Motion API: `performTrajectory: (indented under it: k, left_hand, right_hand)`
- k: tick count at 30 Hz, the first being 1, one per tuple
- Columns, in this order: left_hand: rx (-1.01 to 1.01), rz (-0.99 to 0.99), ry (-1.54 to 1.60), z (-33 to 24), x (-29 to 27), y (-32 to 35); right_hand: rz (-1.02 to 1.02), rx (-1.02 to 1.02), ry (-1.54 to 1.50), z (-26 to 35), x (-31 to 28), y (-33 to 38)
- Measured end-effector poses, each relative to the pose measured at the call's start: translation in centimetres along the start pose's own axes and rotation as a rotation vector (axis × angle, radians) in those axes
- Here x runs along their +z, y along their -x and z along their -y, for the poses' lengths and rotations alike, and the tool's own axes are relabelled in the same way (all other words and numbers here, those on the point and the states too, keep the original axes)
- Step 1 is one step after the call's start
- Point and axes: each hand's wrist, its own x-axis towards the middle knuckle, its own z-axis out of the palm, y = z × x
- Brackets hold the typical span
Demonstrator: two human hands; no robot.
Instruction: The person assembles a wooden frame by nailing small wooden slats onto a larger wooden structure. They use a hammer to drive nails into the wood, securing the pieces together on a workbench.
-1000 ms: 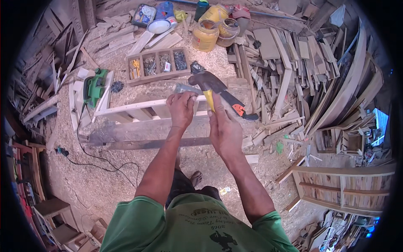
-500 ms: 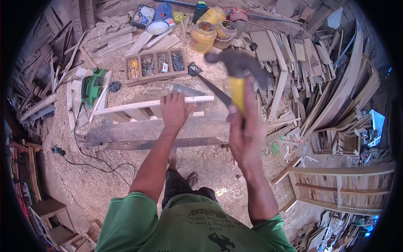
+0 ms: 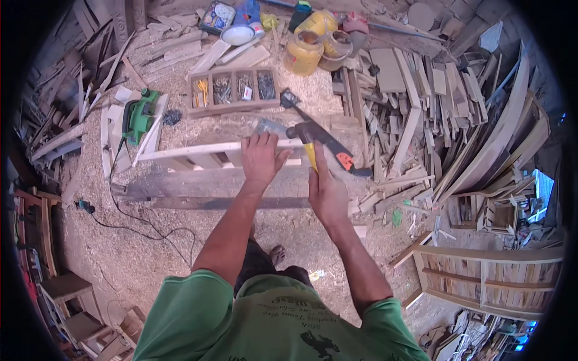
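Note:
My left hand (image 3: 260, 159) is closed over the pale top rail of a wooden frame (image 3: 198, 149), with fingers across the rail and thumb toward its right end. Short crosspieces show below the rail. In my right hand (image 3: 328, 195) is a claw hammer (image 3: 310, 153), gripped by its yellow handle. Its dark head is low, at the rail's right end; whether it touches the wood I cannot tell. Just beyond lies a long dark tool (image 3: 325, 138) with an orange patch near its near end. A grey metal piece (image 3: 271, 126) shows partly behind the rail.
A compartment box (image 3: 235, 108) of nails stands behind the frame. At left sits a green power planer (image 3: 139, 117), its cord trailing over shavings. Yellow jars (image 3: 304, 54) stand at the back. Stacked wood offcuts (image 3: 415, 108) fill the right; a slatted wooden panel (image 3: 487, 274) lies nearer.
The hammer has come down from a raised position to the rail's right end, and my right hand has lowered with it. My left hand stays on the rail.

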Motion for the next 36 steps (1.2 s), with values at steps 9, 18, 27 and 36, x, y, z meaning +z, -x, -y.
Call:
performTrajectory:
  k: [9, 18, 27, 36]
  left_hand:
    - [0.032, -0.085, -0.031, 1.7, 0.4, 0.3]
    - [0.010, -0.003, -0.014, 0.4, 0.0, -1.2]
    - [-0.022, 0.041, -0.033, 0.8, -0.2, -1.3]
    - [-0.020, 0.023, -0.058, 1.8, 0.3, -1.9]
  right_hand:
    - [-0.633, -0.426, -0.474, 4.9, -10.3, -5.4]
    - [-0.007, 0.052, -0.114, -1.5, 3.5, -2.9]
    - [-0.304, -0.122, -0.205, -0.4, 2.5, 1.8]
    - [-0.527, -0.175, -0.387, -0.9, 4.0, 1.4]
